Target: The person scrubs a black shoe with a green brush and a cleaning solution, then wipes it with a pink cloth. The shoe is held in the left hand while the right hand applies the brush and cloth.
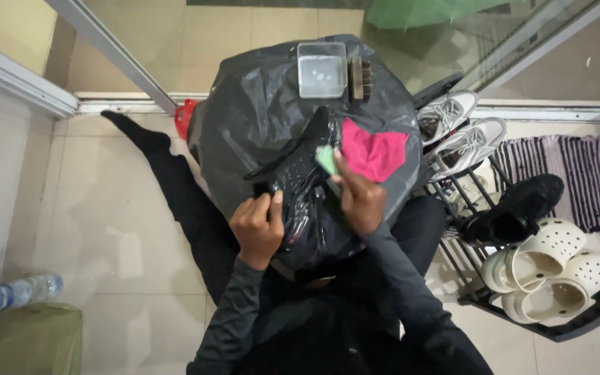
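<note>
So, the glossy black sneaker point(300, 173) lies on a black plastic-covered bench point(244, 104), long axis running near-to-far. Left hand point(258, 229) clamps its near end; right hand point(359, 198) pinches a small green sponge point(326, 160) against its right side, beside a pink cloth point(373, 153).

The person wears a dark charcoal long-sleeved top, its sleeves reaching snugly down to the wrists, and black trousers with a black sock on the one foot in view; the left hand point(258, 228) and right hand point(360, 201) are bare, without gloves or rings
</note>
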